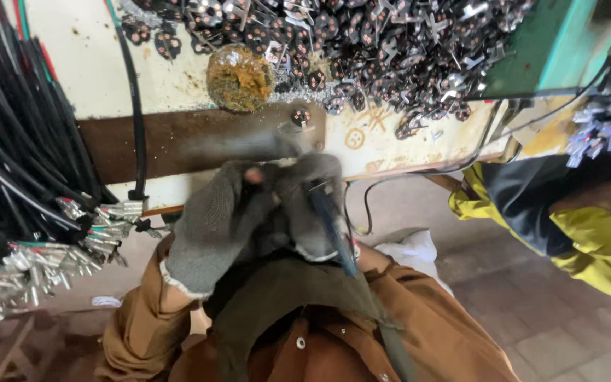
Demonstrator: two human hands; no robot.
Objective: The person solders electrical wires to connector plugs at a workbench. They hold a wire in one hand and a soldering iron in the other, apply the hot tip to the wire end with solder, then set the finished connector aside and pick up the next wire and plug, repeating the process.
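At far left, a bundle of black cables w/ stripped, metal-tipped ends is seen hanging off the counter. Centre: both gloved hands are held together over the lap. The left hand is curled shut, apparently around a blurred dark part; the right hand is closed on a blue-handled tool, poss. pliers. Progress is hard to judge: many cable ends are already tipped, and a large heap of small metal-and-black plug parts is left on the worn, stained counter. At right, another person's yellow sleeve is seen above a paved floor.
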